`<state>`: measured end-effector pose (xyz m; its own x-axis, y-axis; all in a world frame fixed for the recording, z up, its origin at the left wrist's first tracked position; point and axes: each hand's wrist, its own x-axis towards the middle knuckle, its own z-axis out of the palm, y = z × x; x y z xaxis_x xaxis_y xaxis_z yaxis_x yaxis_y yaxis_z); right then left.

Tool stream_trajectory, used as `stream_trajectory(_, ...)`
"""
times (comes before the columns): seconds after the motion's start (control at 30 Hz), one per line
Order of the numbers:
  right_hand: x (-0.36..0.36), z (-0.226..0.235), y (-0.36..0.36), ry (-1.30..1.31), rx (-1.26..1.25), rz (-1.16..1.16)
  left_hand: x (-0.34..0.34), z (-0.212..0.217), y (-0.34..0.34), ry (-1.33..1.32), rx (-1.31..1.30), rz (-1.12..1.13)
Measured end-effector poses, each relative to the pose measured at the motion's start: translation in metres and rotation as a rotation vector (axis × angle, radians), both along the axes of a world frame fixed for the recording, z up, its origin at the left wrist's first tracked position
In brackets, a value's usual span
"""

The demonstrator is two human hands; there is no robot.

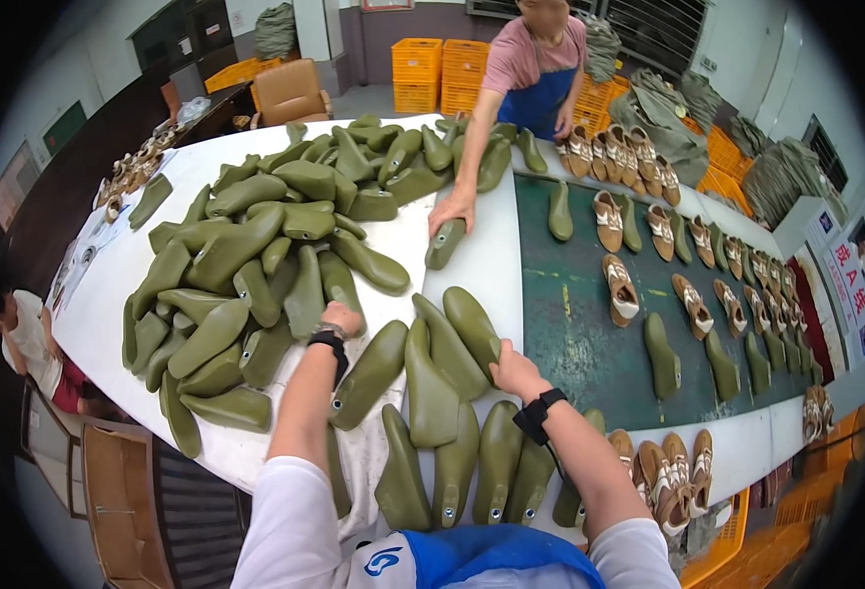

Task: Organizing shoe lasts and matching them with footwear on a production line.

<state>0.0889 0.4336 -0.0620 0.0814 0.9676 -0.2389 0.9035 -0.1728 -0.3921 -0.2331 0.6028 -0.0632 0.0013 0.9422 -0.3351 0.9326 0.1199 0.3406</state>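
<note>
Olive-green shoe lasts lie heaped in a big pile (216, 245) on the white table. My left hand (342, 319) is closed on the end of a shoe last (335, 278) at the pile's near right edge; its fingers are partly hidden. My right hand (517, 373) grips another shoe last (468, 319) by its near end. Between my hands rest a tilted last (371, 368) and a last (430, 388) lying over others. Several lasts (497, 461) stand in a row close to my body.
Across the table a co-worker's hand (454, 208) holds a last (444, 245). To the right, a green conveyor belt (579, 334) carries brown-and-white shoes (621, 290) paired with lasts. More shoes (670, 476) sit along its near edge. Orange crates (418, 74) are stacked behind.
</note>
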Motion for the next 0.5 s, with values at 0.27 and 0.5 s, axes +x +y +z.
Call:
stream_trajectory(0.27,0.007,0.009,0.012,0.006,-0.055,0.003,-0.086,-0.009,-0.096,0.18,-0.031,-0.535)
stream_trajectory(0.5,-0.004,0.012,0.016,-0.008,-0.098,0.003,-0.086,0.057,-0.125,-0.043,-0.325,-0.303)
